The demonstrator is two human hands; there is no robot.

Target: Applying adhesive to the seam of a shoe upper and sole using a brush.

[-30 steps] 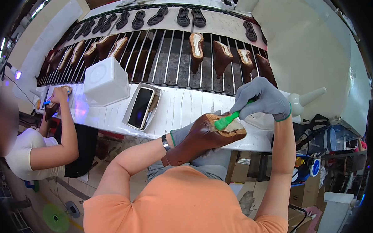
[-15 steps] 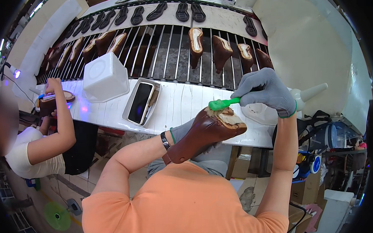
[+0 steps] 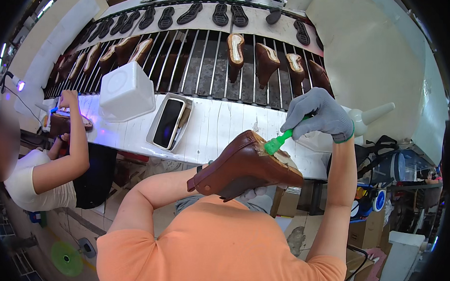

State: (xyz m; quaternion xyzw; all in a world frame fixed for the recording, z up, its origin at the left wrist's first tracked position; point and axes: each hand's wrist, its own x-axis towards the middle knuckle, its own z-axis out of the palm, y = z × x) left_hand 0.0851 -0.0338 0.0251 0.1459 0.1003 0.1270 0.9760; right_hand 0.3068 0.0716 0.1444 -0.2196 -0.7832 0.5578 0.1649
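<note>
A brown leather boot upper lies on its side above the bench's near edge, its pale underside turned up and away from me. My left hand, in a grey glove, holds the boot from below; most of that hand is hidden behind it, with only some fingertips showing. My right hand, gloved too, pinches the handle of a green brush. The brush head touches the boot's underside close to its rim. A wet-looking whitish smear lies around that spot.
A phone lies in a white tray beside an upturned white tub. Beyond runs a roller conveyor carrying more boots, with black soles on a shelf above. A white spouted container stands right. A co-worker handles a boot at left.
The boot has turned in my left hand, showing more of its side. My right hand and the brush have shifted slightly right and down. A dark sole and a grey-gloved hand appear at the far top.
</note>
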